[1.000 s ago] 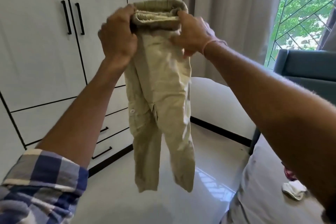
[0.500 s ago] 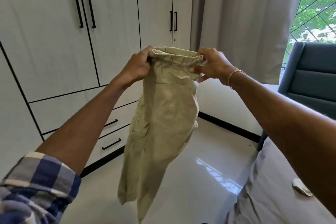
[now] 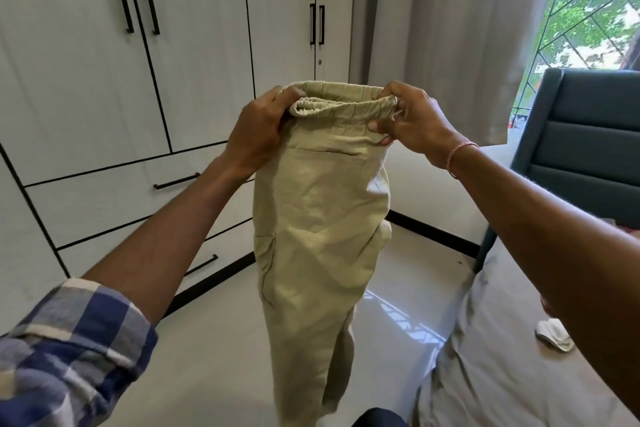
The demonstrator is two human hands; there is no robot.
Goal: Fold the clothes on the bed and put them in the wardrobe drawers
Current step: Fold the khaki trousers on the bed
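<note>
A pair of small khaki trousers [image 3: 318, 218] hangs in the air in front of me, its elastic waistband uppermost and its legs dangling over the floor. My left hand [image 3: 258, 132] grips the waistband's left end. My right hand [image 3: 412, 121] pinches the right end, a thin bracelet on its wrist. The white wardrobe [image 3: 86, 80] stands on the left with its drawers [image 3: 114, 198] shut, black handles on each. The bed [image 3: 491, 374] with a grey sheet lies at the lower right.
A small white cloth [image 3: 554, 336] lies on the bed near my right forearm. A dark blue upholstered headboard [image 3: 585, 146] stands at the right, by the window. Grey curtains [image 3: 450, 28] hang behind. Glossy pale floor [image 3: 221, 357] runs between wardrobe and bed.
My hands brought the trousers down from head height to chest level. The trousers turned, so a back pocket now faces me and the legs hang together.
</note>
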